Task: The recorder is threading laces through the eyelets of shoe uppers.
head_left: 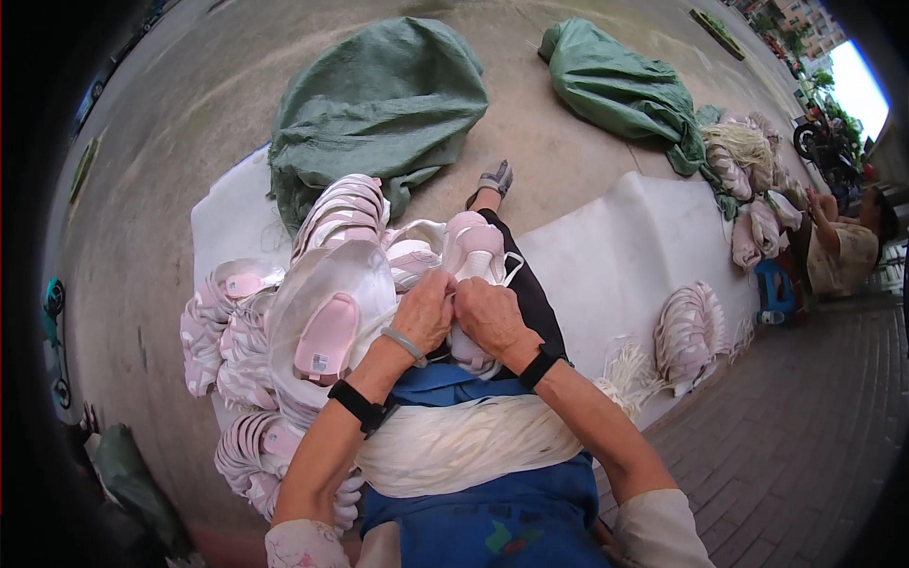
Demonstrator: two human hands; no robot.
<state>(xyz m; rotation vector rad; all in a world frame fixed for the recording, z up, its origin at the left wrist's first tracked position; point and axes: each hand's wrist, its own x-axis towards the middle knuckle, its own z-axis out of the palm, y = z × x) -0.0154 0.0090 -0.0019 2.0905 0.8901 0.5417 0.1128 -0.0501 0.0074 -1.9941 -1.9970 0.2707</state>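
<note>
My left hand (426, 308) and my right hand (494, 320) meet with fingertips pinched together over a pink and white shoe upper (473, 243) on my lap. A white shoelace (515, 269) loops out beside my right hand. Both hands are closed on this lace at the upper's opening; the fingers hide most of the pinched part. Across my thighs, over a blue apron (492, 506), lies a thick bundle of white laces (464, 445). Close to my left hand rests a large nested stack of uppers with a pink insole (327, 339) showing.
More stacked uppers (241, 331) lie at the left, and another stack (691, 331) stands on the white sheet (625, 241) at right. Two green sacks (379, 99) lie ahead. A seated person (843, 246) is at far right near a blue stool (775, 287).
</note>
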